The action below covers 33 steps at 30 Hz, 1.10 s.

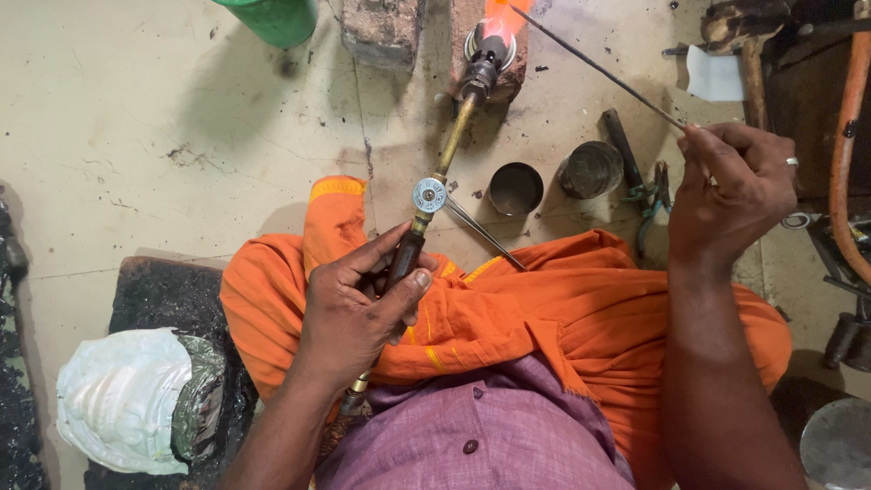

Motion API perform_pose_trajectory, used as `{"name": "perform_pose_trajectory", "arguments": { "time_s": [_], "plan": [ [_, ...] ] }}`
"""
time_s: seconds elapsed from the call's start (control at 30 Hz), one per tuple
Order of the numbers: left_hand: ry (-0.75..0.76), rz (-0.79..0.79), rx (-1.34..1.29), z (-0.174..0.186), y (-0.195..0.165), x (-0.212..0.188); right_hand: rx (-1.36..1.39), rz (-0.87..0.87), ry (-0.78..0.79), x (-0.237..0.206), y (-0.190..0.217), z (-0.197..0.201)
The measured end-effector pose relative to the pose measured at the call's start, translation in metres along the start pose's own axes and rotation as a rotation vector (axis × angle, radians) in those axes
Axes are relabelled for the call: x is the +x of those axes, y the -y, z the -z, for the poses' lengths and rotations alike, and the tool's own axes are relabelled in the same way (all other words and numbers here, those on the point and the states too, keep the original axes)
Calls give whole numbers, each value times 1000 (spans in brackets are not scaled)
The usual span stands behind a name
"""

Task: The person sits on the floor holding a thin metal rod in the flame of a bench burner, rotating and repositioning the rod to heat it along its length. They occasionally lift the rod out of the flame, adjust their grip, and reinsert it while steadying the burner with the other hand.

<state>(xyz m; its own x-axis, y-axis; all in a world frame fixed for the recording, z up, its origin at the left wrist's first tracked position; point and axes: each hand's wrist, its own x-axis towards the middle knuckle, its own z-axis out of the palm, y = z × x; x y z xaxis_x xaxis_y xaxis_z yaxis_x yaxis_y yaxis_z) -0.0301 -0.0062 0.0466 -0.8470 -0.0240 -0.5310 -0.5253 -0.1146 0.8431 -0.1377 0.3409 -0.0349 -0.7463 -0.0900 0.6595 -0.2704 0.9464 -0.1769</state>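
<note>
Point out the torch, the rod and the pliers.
torch (451,145): head view, on its brass tube.
rod (603,73): head view, mid-length of the thin wire.
pliers (655,192): head view, near the pivot.

The torch (445,154) runs forward from the left hand (358,304) to the bricks (426,32). The rod (599,68) slants from the right hand (730,195) toward the torch tip. Two tins (553,180) and pliers (651,204) lie between the hands.
</note>
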Motion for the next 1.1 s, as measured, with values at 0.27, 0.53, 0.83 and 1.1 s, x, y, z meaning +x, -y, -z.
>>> {"name": "perform_pose_trajectory", "arguments": {
  "time_s": [0.27,0.53,0.83,1.1],
  "plan": [
    [6,-18,6,-2,0,0,270,-49,-1,-7,-4,9],
    [-31,-65,26,-16,4,-4,-44,-132,74,-20,-63,7],
    [-164,-181,284,-56,-6,-21,-20,-370,330,-19,-152,-37],
    [-161,-268,401,-83,-3,-27,67,-383,421,-2,-142,-49]
  ]
}}
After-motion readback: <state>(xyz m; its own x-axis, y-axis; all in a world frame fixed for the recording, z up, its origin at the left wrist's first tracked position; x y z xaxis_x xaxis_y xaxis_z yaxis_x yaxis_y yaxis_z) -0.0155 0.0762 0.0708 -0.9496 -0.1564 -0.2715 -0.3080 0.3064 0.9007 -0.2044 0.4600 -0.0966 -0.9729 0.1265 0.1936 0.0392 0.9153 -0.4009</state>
